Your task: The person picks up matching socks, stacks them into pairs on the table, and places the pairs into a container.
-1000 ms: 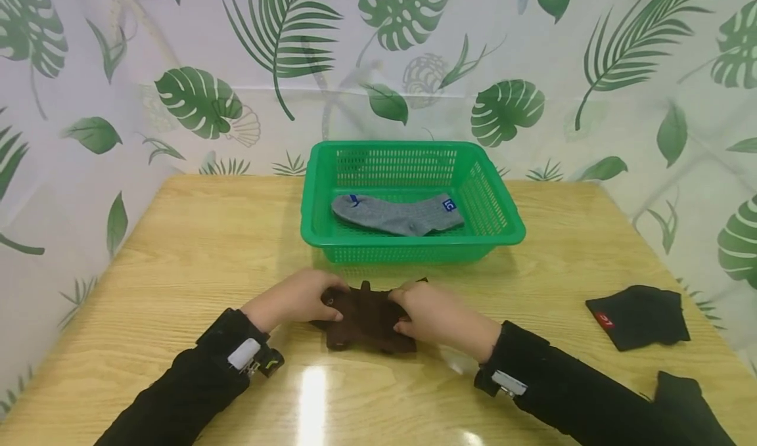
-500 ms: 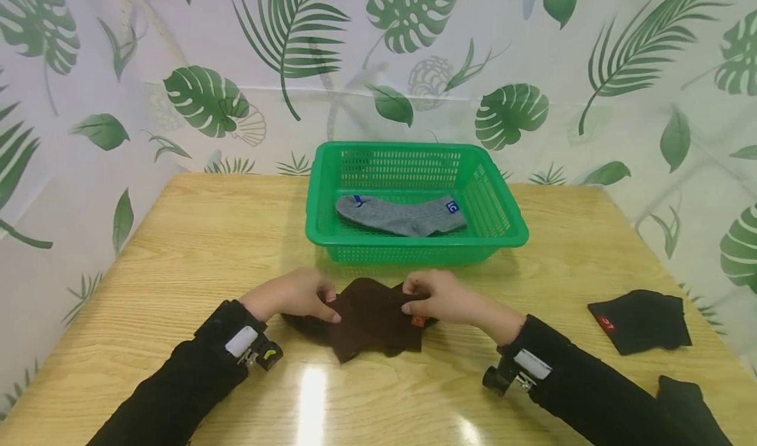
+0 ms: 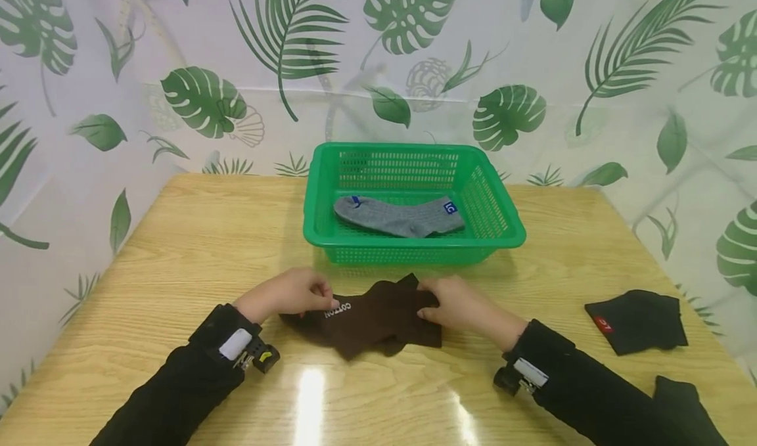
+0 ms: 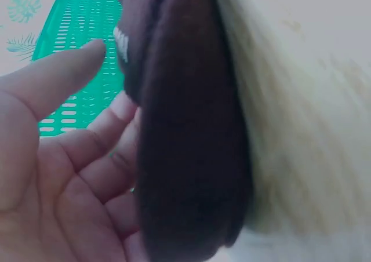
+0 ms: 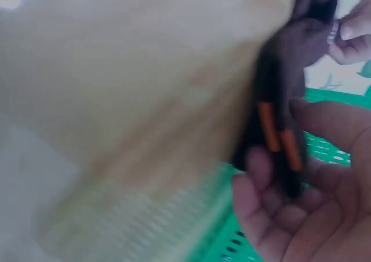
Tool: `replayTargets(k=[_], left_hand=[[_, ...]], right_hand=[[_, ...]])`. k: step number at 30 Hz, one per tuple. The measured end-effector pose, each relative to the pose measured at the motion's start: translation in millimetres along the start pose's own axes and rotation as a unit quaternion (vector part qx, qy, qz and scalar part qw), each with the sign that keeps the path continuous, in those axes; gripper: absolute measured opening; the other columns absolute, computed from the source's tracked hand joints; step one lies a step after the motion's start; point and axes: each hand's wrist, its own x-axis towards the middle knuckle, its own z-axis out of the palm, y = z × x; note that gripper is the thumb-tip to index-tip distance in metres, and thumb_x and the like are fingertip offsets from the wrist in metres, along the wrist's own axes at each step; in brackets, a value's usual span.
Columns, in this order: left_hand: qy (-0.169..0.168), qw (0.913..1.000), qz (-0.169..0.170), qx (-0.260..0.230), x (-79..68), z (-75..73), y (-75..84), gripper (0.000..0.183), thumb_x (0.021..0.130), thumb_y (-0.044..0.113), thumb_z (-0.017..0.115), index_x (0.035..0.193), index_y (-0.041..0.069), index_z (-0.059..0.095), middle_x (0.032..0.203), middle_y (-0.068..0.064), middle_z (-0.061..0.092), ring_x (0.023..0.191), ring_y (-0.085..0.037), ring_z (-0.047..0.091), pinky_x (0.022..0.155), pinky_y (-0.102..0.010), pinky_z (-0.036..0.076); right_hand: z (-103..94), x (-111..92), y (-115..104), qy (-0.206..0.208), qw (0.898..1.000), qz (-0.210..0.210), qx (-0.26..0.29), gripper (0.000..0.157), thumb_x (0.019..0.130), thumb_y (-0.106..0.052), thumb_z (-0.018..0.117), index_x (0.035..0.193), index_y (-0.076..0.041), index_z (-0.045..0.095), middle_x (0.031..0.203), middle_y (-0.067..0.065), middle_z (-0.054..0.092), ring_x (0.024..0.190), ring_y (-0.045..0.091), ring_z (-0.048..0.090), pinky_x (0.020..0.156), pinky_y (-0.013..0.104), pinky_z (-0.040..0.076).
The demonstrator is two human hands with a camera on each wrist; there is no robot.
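item: brown socks (image 3: 372, 318), lying on the surface (image 3: 195, 249) before the green basket (image 3: 503, 239); left hand (image 3: 288, 293) and right hand (image 3: 458, 305) are each pinching an end, best keeping edges aligned, cloth taut.

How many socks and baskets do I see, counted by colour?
Brown socks: 1 bundle, layers unclear, held by both hands
Grey socks: 1
Black socks: 2
Green baskets: 1
Total: 5
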Motion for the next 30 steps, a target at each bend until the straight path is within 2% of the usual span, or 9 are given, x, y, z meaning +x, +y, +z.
replayTargets(k=[5,9,11,13,16,18,24,26,30], left_hand=[[-0.005,0.9992,-0.015,0.036,-5.3,-2.8,1.2,0.021,0.076,0.026,0.075,0.081,0.009,0.065,0.077,-0.001,0.066,0.062,-0.014,0.057,0.062,-0.03,0.049],[-0.01,0.9977,-0.002,0.067,-8.2,-2.0,-1.3,0.021,0.07,0.022,0.079,0.077,0.01,0.063,0.074,0.002,0.057,0.072,-0.012,0.049,0.066,-0.029,0.044],[-0.005,0.9996,0.011,0.026,-9.6,-3.9,-3.1,0.017,0.074,0.019,0.076,0.076,0.01,0.061,0.073,0.002,0.056,0.069,-0.012,0.05,0.063,-0.028,0.044],[-0.003,0.9985,0.027,-0.047,-12.7,-9.2,-4.4,0.012,0.079,0.016,0.07,0.079,0.008,0.061,0.079,-0.001,0.059,0.068,-0.015,0.055,0.061,-0.029,0.045],[-0.001,0.9874,0.042,-0.153,-18.9,-17.6,-6.5,0.01,0.085,0.014,0.063,0.085,0.004,0.06,0.083,-0.004,0.06,0.07,-0.019,0.057,0.063,-0.032,0.045],[0.0,0.982,0.04,-0.184,-21.6,-19.5,-9.5,0.014,0.088,0.015,0.061,0.087,0.002,0.057,0.079,-0.003,0.058,0.069,-0.018,0.054,0.062,-0.032,0.043],[0.015,0.9916,-0.031,-0.125,-14.8,-5.1,-25.0,0.013,0.088,0.014,0.063,0.087,0.002,0.059,0.061,0.004,0.044,0.055,-0.01,0.04,0.054,-0.026,0.036],[0.029,0.9944,-0.039,-0.093,-9.9,-1.5,-28.3,0.011,0.086,0.012,0.063,0.087,0.001,0.061,0.063,0.003,0.048,0.057,-0.01,0.042,0.056,-0.026,0.038],[0.059,0.996,-0.047,-0.049,-1.3,-1.5,-28.7,0.012,0.086,0.01,0.063,0.092,0.001,0.064,0.079,-0.006,0.063,0.068,-0.014,0.052,0.063,-0.03,0.045]], right_hand=[[-3.9,-0.1,-2.2,0.022,0.999,0.021,-0.019,0.031,0.08,-0.019,0.071,0.105,-0.004,0.063,0.09,0.012,0.069,0.083,0.027,0.063,0.072,0.042,0.053],[-4.7,-2.1,-1.5,0.009,0.999,0.025,-0.019,0.025,0.079,-0.016,0.07,0.101,-0.006,0.066,0.096,0.012,0.071,0.089,0.027,0.064,0.075,0.041,0.054],[-7.0,-3.4,-1.2,0.012,1.0,0.015,-0.007,0.019,0.081,-0.015,0.068,0.098,-0.007,0.067,0.089,0.009,0.071,0.088,0.025,0.064,0.076,0.041,0.054],[-12.3,-5.1,-0.7,0.017,1.0,0.002,0.011,0.011,0.083,-0.015,0.066,0.092,-0.008,0.067,0.08,0.005,0.069,0.079,0.02,0.062,0.07,0.038,0.052],[-21.7,-6.7,0.4,0.02,0.999,-0.014,0.048,0.008,0.086,-0.016,0.064,0.087,-0.009,0.063,0.07,0.0,0.062,0.067,0.015,0.055,0.062,0.035,0.048],[-24.1,-6.7,2.0,0.013,0.998,-0.013,0.064,0.01,0.087,-0.018,0.064,0.088,-0.009,0.062,0.071,0.001,0.061,0.065,0.014,0.052,0.06,0.034,0.045],[-5.6,2.1,11.0,0.001,0.999,0.005,0.038,0.03,0.087,-0.019,0.064,0.111,0.0,0.062,0.099,0.017,0.069,0.094,0.03,0.062,0.08,0.046,0.052],[-0.4,3.8,12.0,0.002,1.0,0.011,0.022,0.033,0.087,-0.018,0.064,0.114,0.001,0.061,0.106,0.021,0.068,0.101,0.035,0.061,0.085,0.049,0.051],[1.4,2.7,10.9,0.01,1.0,0.015,-0.007,0.035,0.085,-0.017,0.066,0.113,0.002,0.06,0.105,0.022,0.068,0.099,0.036,0.062,0.084,0.048,0.052]])
